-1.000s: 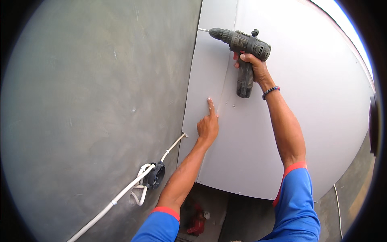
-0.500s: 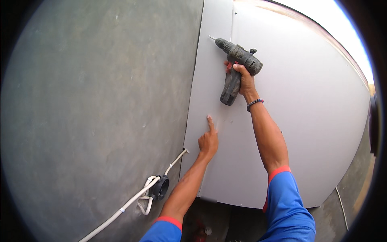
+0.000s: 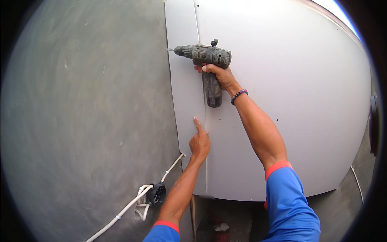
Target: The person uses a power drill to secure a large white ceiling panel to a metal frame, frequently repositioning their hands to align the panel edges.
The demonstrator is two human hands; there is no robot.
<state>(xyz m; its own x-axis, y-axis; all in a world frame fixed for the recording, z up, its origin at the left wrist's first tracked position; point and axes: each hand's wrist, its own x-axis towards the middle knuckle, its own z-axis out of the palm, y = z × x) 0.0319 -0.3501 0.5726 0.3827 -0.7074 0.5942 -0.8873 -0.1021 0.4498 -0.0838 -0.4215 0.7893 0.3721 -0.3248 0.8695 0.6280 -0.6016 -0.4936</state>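
My right hand (image 3: 223,78) is wrapped around the handle of a dark, dusty cordless drill (image 3: 215,57), its fingers by the red trigger. A thin bit sticks out of the chuck and points left, over the edge of a narrow white strip of board (image 3: 186,88). Lower down, my left hand (image 3: 200,144) has its index finger stretched up against this strip and the thumb apart, while its other fingers curl in. Nothing shows in that hand, though its palm side is hidden. A large white panel (image 3: 250,161) adjoins the strip along a vertical seam.
On the left rises a grey plastered wall (image 3: 92,101). A round black box (image 3: 156,194) is set in it near my left forearm, with white cable (image 3: 121,215) looping around it. Below the panel lies a dark gap with a blurred reddish object (image 3: 221,234). Another thin white cable (image 3: 356,183) hangs at right.
The drill has swung from pointing up-left to nearly level and shifted left. My view has shifted too. The left hand keeps its index finger on the strip.
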